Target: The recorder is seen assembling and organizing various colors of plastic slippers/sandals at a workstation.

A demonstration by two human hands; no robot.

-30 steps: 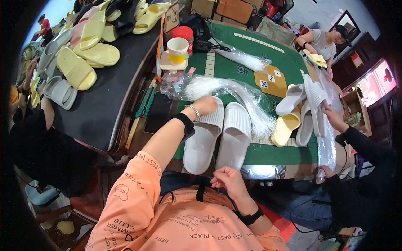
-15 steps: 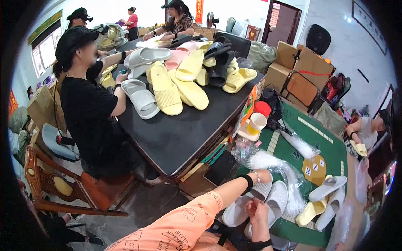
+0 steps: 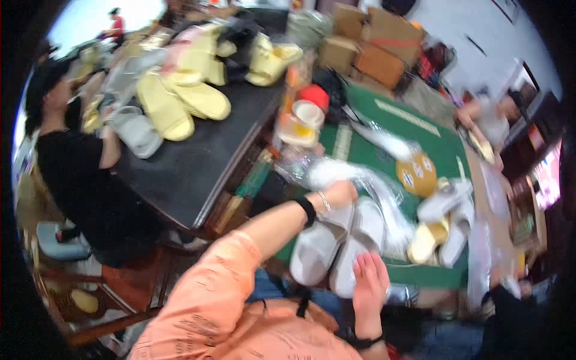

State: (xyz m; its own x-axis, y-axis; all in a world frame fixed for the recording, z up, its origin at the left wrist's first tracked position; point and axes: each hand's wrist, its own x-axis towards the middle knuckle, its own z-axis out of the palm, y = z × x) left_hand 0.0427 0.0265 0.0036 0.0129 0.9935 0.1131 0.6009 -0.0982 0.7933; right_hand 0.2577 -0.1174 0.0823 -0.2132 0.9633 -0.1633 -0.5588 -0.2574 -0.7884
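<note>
A pair of light grey slippers lies side by side in front of me on the green table: the left slipper (image 3: 312, 255) and the right slipper (image 3: 367, 225). My left hand (image 3: 339, 195) reaches across to their strap end, its fingers curled down and blurred; what they hold is hidden. Clear plastic bags (image 3: 381, 189) lie right beside that hand. Over the near end of the right slipper, my right hand (image 3: 371, 282) is open, fingers stretched out and palm up, with nothing in it.
To the right sit more grey slippers (image 3: 445, 201) and a yellow slipper (image 3: 427, 241). White cups (image 3: 307, 114) and a red lid (image 3: 314, 96) stand at the table's far left. The black table (image 3: 207, 153) bears piled slippers; a person in black (image 3: 78, 174) works there.
The whole view has swung, so the tables and slippers sit lower left and the picture is blurred. My right hand's fingers, bent before, are now stretched out. My left hand stays by the slippers' straps.
</note>
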